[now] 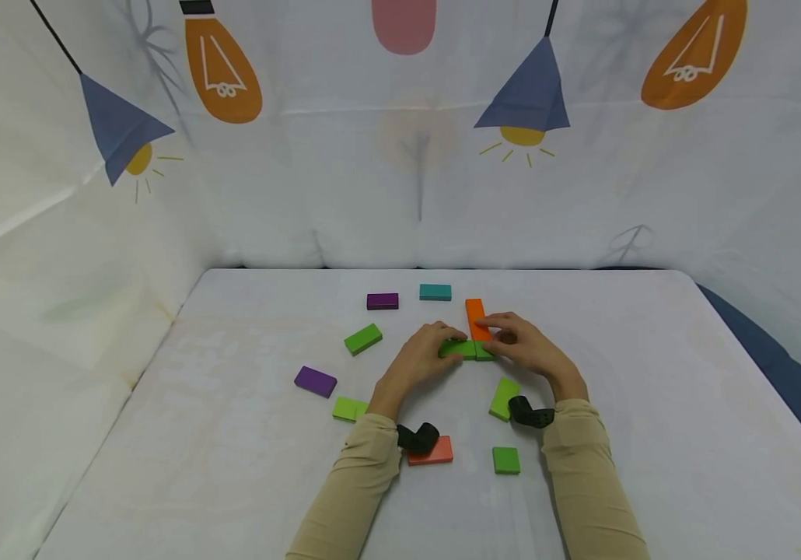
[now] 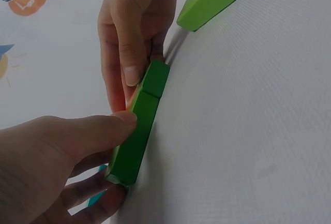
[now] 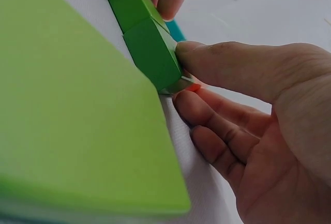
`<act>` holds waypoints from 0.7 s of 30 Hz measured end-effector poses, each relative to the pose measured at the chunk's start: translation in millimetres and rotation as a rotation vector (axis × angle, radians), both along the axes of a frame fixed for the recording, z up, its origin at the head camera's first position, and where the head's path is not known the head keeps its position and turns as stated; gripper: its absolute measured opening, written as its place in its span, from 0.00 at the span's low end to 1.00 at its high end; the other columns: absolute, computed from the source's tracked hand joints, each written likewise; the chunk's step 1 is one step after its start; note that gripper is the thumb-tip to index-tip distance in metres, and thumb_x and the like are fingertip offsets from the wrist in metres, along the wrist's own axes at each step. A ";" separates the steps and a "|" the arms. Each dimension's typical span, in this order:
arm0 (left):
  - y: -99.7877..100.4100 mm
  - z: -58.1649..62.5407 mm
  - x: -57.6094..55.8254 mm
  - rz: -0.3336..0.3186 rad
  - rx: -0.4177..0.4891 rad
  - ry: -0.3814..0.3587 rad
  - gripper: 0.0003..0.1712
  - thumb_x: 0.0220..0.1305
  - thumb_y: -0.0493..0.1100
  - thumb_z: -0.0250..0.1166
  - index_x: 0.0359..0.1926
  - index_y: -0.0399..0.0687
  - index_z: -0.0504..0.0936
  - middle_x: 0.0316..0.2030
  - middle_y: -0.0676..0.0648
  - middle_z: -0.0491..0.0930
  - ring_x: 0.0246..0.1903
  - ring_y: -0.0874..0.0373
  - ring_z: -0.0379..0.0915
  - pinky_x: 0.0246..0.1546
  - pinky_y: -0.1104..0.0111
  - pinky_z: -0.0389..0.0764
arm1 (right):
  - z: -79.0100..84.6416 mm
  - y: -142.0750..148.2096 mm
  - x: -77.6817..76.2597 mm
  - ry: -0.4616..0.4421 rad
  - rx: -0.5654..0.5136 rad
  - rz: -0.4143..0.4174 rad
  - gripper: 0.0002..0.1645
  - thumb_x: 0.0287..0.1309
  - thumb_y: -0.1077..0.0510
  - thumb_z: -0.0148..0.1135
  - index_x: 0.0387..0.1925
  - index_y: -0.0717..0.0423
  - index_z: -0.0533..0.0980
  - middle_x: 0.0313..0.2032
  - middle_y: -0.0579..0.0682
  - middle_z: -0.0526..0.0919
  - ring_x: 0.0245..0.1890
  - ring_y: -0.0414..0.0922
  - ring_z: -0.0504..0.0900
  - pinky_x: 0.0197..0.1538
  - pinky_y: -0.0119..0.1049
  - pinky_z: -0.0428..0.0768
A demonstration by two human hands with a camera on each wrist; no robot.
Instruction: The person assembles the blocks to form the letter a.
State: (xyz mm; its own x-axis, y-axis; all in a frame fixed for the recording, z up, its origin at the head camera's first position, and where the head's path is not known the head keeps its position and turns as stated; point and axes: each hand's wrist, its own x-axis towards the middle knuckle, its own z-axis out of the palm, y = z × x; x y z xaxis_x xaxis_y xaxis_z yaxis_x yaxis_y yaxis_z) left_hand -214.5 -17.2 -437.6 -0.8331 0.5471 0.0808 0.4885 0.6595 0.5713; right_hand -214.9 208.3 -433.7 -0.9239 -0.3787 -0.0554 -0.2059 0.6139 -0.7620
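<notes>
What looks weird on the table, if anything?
Nothing looks spilled or broken. The leftmost purple block looks a bit crooked: it lies slanted, while the teal block at the back sits straight.

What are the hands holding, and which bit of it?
The left hand holds the longer green block around its middle and outer end; the right hand pinches the shorter green block at its outer end.

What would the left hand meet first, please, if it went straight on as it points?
Probably the shorter green block, abutting the longer green block that the left hand grips; its fingers also look close to the orange block, but depth there is unclear.
</notes>
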 end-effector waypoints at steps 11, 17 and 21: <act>-4.5 3.6 4.0 -0.006 0.008 -0.020 0.20 0.62 0.44 0.64 0.56 0.51 0.78 0.52 0.49 0.77 0.52 0.55 0.71 0.58 0.63 0.72 | 0.4 -2.8 5.6 0.016 0.026 -0.012 0.28 0.63 0.55 0.58 0.63 0.54 0.68 0.61 0.59 0.68 0.51 0.54 0.74 0.55 0.49 0.73; -11.9 6.8 3.5 0.029 0.040 -0.065 0.21 0.62 0.46 0.64 0.57 0.53 0.77 0.53 0.49 0.77 0.52 0.56 0.72 0.55 0.63 0.74 | 0.1 -3.8 8.8 0.026 0.037 -0.019 0.27 0.64 0.54 0.58 0.63 0.54 0.69 0.61 0.59 0.68 0.51 0.54 0.74 0.53 0.49 0.74; -23.8 9.2 1.8 0.063 0.122 -0.103 0.20 0.63 0.46 0.63 0.56 0.52 0.77 0.53 0.49 0.76 0.52 0.54 0.71 0.53 0.61 0.75 | 0.0 -4.7 11.0 0.003 0.031 -0.025 0.28 0.64 0.53 0.57 0.64 0.53 0.68 0.61 0.58 0.67 0.52 0.54 0.74 0.55 0.50 0.74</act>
State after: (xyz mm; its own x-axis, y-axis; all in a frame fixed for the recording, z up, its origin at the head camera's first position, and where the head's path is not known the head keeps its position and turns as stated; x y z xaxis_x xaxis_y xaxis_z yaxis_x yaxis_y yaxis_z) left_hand -212.6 -41.1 -428.4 -0.8730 0.4845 0.0559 0.3827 0.6095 0.6943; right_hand -203.9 203.6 -433.7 -0.9333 -0.3535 -0.0637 -0.1927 0.6425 -0.7417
